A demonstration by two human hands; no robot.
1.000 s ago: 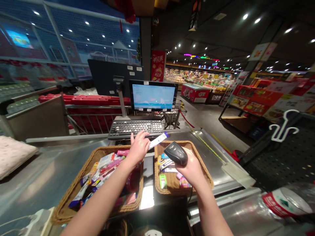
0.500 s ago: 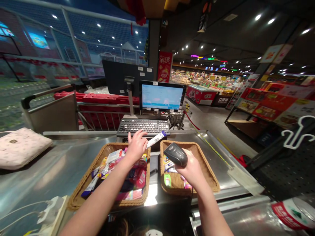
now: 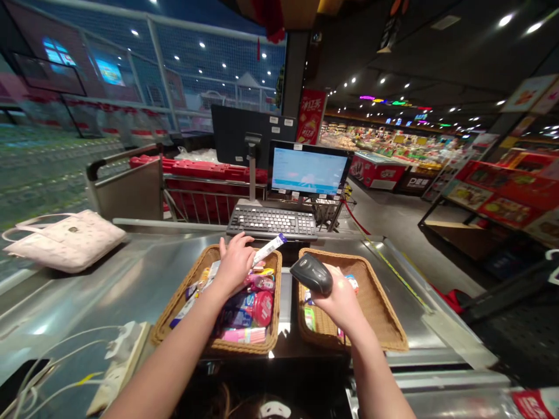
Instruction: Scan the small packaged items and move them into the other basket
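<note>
My left hand point(image 3: 236, 263) is above the far part of the left wicker basket point(image 3: 279, 326). Pinched at its fingers is a slim white packet point(image 3: 269, 249) with a purple end, sticking out to the right. That basket holds a jumble of small packaged goods, among them a red-lidded container point(image 3: 262, 308) and a pink pack point(image 3: 244, 335). Over the right wicker basket point(image 3: 379, 308), my right hand point(image 3: 338, 299) grips a black barcode scanner point(image 3: 312, 274), its head pointing left. A few small items, including a green-edged one point(image 3: 310, 318), lie in the right basket, partly hidden by the hand.
Behind the baskets stand a keyboard point(image 3: 273, 222) and a lit screen point(image 3: 309, 170). A pale handbag point(image 3: 70, 240) rests on the metal counter at left. A power strip point(image 3: 120, 364) with white cables is at near left. Shopping carts point(image 3: 209, 198) stand beyond the counter.
The view has turned left, so the baskets and screen sit further right. My left hand, with the packet, has moved left over the left basket; the scanner is now further left over the right one.
</note>
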